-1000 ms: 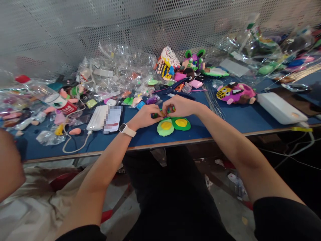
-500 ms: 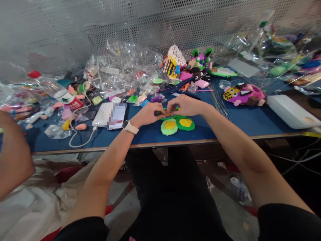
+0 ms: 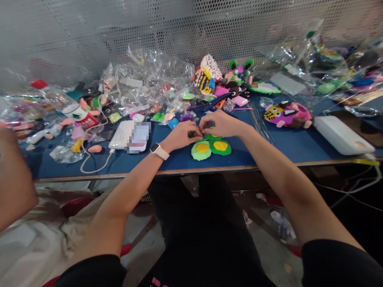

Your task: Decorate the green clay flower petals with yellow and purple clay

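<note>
A flat butterfly-like shape of green modelling clay (image 3: 201, 151) with yellow ovals on its lobes lies near the front edge of the blue table. Its light green lobe is on the left and a darker green one on the right. My left hand (image 3: 186, 135), with a watch (image 3: 159, 151) on the wrist, has its fingertips pinched at the far part of the shape. From the other side my right hand (image 3: 220, 123) meets it, thumb and finger closed together. Whatever sits between the fingertips is too small and covered to make out.
Left of my hands lie a phone (image 3: 139, 137) and a white power bank (image 3: 121, 134) with a cable. Clear plastic bags (image 3: 155, 75) and clay pieces fill the back. A white box (image 3: 343, 134) and a pink clay figure (image 3: 289, 114) are on the right. Another person's arm (image 3: 14, 179) is at the left.
My left hand has shifted slightly right and its wrist has turned, showing the watch face. Both hands stay at the far part of the clay shape. The view has moved a little.
</note>
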A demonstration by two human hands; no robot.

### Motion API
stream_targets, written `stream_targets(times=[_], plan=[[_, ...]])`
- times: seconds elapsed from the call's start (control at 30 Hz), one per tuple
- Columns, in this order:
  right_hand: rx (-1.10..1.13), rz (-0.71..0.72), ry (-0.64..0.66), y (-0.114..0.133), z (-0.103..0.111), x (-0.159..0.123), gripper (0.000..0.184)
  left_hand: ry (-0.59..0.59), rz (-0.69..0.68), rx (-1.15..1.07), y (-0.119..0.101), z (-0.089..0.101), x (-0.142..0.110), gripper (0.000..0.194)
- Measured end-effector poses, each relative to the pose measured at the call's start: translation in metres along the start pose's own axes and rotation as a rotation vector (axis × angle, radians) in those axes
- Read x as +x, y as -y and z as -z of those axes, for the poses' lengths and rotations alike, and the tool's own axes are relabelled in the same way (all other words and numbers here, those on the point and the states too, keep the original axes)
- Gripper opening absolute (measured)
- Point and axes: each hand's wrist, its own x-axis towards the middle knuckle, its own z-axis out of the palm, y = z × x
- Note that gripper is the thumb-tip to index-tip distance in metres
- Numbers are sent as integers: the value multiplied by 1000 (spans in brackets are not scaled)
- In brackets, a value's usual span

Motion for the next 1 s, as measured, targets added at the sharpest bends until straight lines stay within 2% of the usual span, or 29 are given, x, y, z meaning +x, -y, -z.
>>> stream_targets(times=[0.13,0.43,0.53,0.6,0.67,0.73,0.83,1.0], plan=[[-44,-39,-84,-2,-1,0,11,16,-5,-42,-1,0,-1,7],[-98,-83,-167,-5,-6,3,11,62,-4,6,-4,1,0,14],[-111,-116,-253,-7,-8,3,12,-63,62,139,0,5,3,20],[-121,-141,-313,-9,-9,4,13,-222,182,264,8,6,5,21],[-137,-163,-358,-12,-10,4,12,-317,311,361,20,6,5,22],[-145,-179,-382,-15,-11,4,12,-289,388,400,33,2,4,33],[-147,-188,-384,-18,-12,4,12,-215,390,416,45,-5,1,37],[-136,-180,-397,-18,-13,5,16,-262,350,399,35,-3,3,39]])
